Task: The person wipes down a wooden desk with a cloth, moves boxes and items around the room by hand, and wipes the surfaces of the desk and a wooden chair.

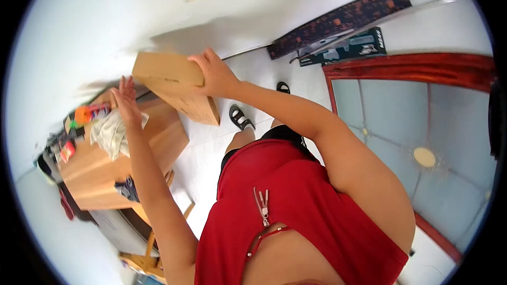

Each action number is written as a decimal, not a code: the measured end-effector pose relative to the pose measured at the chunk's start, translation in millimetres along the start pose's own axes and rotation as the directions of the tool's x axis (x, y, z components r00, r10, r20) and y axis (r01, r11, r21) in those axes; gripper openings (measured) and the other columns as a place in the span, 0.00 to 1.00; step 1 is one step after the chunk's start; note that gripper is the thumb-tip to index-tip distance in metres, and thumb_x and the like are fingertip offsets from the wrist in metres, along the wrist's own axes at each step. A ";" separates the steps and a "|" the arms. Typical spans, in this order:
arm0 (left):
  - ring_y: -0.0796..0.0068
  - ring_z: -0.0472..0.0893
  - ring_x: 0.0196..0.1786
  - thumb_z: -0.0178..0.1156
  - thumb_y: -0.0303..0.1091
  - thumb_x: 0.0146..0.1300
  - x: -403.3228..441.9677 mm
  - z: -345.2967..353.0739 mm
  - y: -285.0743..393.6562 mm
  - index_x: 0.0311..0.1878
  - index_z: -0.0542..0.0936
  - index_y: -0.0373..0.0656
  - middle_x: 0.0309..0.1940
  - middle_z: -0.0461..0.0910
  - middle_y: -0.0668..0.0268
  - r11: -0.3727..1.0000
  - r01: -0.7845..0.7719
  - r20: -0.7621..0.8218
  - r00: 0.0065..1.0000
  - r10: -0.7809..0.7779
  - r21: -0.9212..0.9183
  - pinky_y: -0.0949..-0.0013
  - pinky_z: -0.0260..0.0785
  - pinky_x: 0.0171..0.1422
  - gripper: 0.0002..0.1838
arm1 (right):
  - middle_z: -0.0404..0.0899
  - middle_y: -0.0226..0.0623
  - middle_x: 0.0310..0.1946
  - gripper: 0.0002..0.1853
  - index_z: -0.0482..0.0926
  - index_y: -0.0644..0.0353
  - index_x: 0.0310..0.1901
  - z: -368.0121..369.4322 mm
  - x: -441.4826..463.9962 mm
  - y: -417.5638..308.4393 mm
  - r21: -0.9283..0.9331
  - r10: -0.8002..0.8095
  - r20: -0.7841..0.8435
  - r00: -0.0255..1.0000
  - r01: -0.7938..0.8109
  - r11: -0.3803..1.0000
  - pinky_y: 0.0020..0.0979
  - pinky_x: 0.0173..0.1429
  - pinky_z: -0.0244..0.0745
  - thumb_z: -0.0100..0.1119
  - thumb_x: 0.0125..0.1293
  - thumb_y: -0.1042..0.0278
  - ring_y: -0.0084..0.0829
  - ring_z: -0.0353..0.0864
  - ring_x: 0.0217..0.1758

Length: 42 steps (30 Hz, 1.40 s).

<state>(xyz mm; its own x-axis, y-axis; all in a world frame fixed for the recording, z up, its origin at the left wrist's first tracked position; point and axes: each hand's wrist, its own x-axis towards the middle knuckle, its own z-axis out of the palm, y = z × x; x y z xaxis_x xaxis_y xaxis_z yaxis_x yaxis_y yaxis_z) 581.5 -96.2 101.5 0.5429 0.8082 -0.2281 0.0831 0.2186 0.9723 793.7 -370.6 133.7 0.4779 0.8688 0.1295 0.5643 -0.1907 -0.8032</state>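
Note:
A tall brown cardboard box (182, 87) stands or is held tilted in front of me, near the white wall. At its right edge my right hand (215, 76) grips it, the fingers bent over the upper corner. Just left of the box is my left hand (127, 100), its fingers stretched out and apart. Whether those fingertips touch the box, I cannot tell. Whether the lower end of the box rests on the floor is also unclear.
At the left, a wooden table (100, 179) carries a pale cloth (112, 133), an orange item (87, 114) and several small things. A long dark patterned box (340, 21) and a green printed box (348, 47) lie along the wall. A red-framed glass table (391, 121) stands right.

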 end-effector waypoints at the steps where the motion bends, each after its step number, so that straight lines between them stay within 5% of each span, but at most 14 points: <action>1: 0.64 0.63 0.76 0.29 0.71 0.74 -0.5 14.6 -7.4 0.78 0.61 0.45 0.73 0.68 0.59 0.995 0.090 0.056 0.995 -0.088 -0.030 0.56 0.43 0.80 0.44 | 0.66 0.48 0.50 0.47 0.63 0.55 0.69 -14.9 -16.9 3.8 0.008 0.027 0.018 0.999 -0.027 1.000 0.43 0.60 0.71 0.75 0.48 0.53 0.47 0.70 0.55; 4: 0.65 0.63 0.75 0.29 0.72 0.74 -1.8 76.0 -32.3 0.76 0.64 0.40 0.73 0.67 0.60 0.983 0.179 0.274 0.948 -0.160 -0.047 0.59 0.44 0.80 0.46 | 0.65 0.49 0.53 0.53 0.58 0.54 0.74 -48.9 -60.9 3.3 0.077 0.175 0.070 0.982 -0.180 0.981 0.43 0.61 0.71 0.75 0.47 0.55 0.47 0.69 0.58; 7: 0.65 0.63 0.75 0.29 0.72 0.74 -22.6 163.3 -25.6 0.74 0.66 0.38 0.72 0.67 0.60 0.992 0.097 0.338 0.934 -0.118 0.077 0.59 0.45 0.81 0.47 | 0.67 0.51 0.54 0.56 0.54 0.52 0.77 -45.0 -90.1 13.5 -0.052 0.162 -0.222 0.961 -0.178 0.983 0.42 0.61 0.72 0.74 0.46 0.56 0.50 0.71 0.58; 10: 0.66 0.64 0.73 0.31 0.71 0.74 -21.5 224.0 -16.7 0.74 0.66 0.38 0.69 0.69 0.59 0.978 -0.032 0.515 0.853 -0.080 0.206 0.58 0.48 0.80 0.46 | 0.71 0.51 0.52 0.56 0.56 0.51 0.77 -71.0 -102.2 24.6 -0.012 0.640 -0.134 0.757 -0.647 0.763 0.42 0.60 0.73 0.73 0.45 0.56 0.50 0.74 0.57; 13: 0.65 0.70 0.68 0.35 0.67 0.76 -22.9 282.9 -19.1 0.70 0.72 0.37 0.64 0.75 0.60 0.906 -0.126 0.539 0.833 -0.125 0.404 0.57 0.50 0.78 0.42 | 0.74 0.48 0.49 0.56 0.55 0.51 0.78 -97.7 -132.5 53.7 0.070 0.639 -0.171 0.750 -0.638 0.767 0.41 0.59 0.73 0.73 0.45 0.53 0.48 0.76 0.54; 19: 0.65 0.73 0.66 0.37 0.62 0.77 -66.1 372.4 3.4 0.68 0.74 0.39 0.62 0.77 0.60 0.914 -0.205 0.628 0.775 -0.068 0.351 0.57 0.54 0.77 0.37 | 0.74 0.47 0.47 0.53 0.61 0.52 0.75 -149.1 -183.2 49.0 0.097 0.550 -0.420 0.722 -0.567 0.818 0.40 0.58 0.72 0.74 0.46 0.53 0.47 0.76 0.53; 21: 0.65 0.73 0.66 0.35 0.61 0.78 -86.1 410.4 15.8 0.68 0.74 0.39 0.61 0.78 0.60 0.931 -0.221 0.688 0.724 -0.045 0.292 0.56 0.53 0.77 0.36 | 0.74 0.47 0.47 0.51 0.63 0.52 0.74 -186.4 -201.3 46.0 0.151 0.598 -0.463 0.654 -0.607 0.780 0.40 0.59 0.72 0.74 0.46 0.55 0.46 0.76 0.53; 23: 0.66 0.75 0.63 0.41 0.55 0.78 -96.2 441.1 13.7 0.68 0.74 0.39 0.58 0.80 0.60 0.930 -0.314 0.833 0.553 0.014 0.193 0.59 0.57 0.74 0.31 | 0.74 0.47 0.47 0.49 0.64 0.52 0.74 -211.0 -224.1 43.4 0.184 0.629 -0.492 0.602 -0.634 0.751 0.41 0.59 0.71 0.73 0.46 0.56 0.47 0.75 0.53; 25: 0.69 0.78 0.59 0.49 0.48 0.78 -132.3 485.1 17.2 0.66 0.75 0.37 0.52 0.82 0.61 0.900 -0.312 0.819 0.567 -0.082 0.306 0.64 0.61 0.71 0.26 | 0.73 0.47 0.45 0.49 0.64 0.52 0.74 -237.0 -241.1 53.3 0.176 0.618 -0.528 0.583 -0.636 0.751 0.43 0.58 0.71 0.73 0.47 0.57 0.50 0.74 0.54; 26: 0.75 0.78 0.51 0.54 0.42 0.76 -149.4 506.1 19.5 0.64 0.77 0.37 0.43 0.83 0.64 0.936 -0.257 0.769 0.639 -0.022 0.240 0.71 0.68 0.61 0.21 | 0.73 0.47 0.45 0.49 0.64 0.52 0.74 -246.7 -247.6 58.7 0.169 0.598 -0.556 0.577 -0.627 0.761 0.43 0.58 0.71 0.73 0.46 0.59 0.49 0.74 0.53; 30: 0.83 0.73 0.35 0.54 0.42 0.76 -161.2 562.5 32.5 0.57 0.81 0.35 0.33 0.79 0.69 0.950 -0.250 0.708 0.705 0.048 0.185 0.77 0.66 0.41 0.19 | 0.73 0.45 0.45 0.47 0.66 0.53 0.72 -287.8 -268.3 56.0 0.159 0.529 -0.644 0.552 -0.580 0.799 0.43 0.57 0.72 0.72 0.45 0.62 0.48 0.74 0.51; 38: 0.80 0.76 0.32 0.56 0.39 0.75 -156.4 624.5 55.7 0.50 0.83 0.35 0.27 0.80 0.69 0.926 -0.280 0.733 0.680 0.006 0.252 0.75 0.69 0.41 0.16 | 0.73 0.45 0.46 0.46 0.68 0.53 0.71 -327.9 -304.4 83.2 0.010 0.408 -0.723 0.557 -0.583 0.813 0.41 0.56 0.73 0.71 0.43 0.64 0.46 0.74 0.52; 42: 0.78 0.80 0.38 0.57 0.37 0.74 -150.1 664.7 51.1 0.52 0.83 0.35 0.33 0.83 0.66 0.893 -0.404 0.777 0.621 0.106 0.200 0.73 0.72 0.48 0.15 | 0.71 0.43 0.44 0.45 0.69 0.52 0.69 -362.8 -320.6 109.0 0.029 0.381 -0.822 0.423 -0.638 0.770 0.42 0.54 0.74 0.71 0.43 0.65 0.47 0.72 0.50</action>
<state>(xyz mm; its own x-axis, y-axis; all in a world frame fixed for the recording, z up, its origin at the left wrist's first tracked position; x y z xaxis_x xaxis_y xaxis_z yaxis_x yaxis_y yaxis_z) 1059.7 -569.9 219.7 0.9950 0.1001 0.0019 0.0224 -0.2405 0.9704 946.2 -835.7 215.5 0.9707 -0.0807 0.2262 0.1100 -0.6877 -0.7176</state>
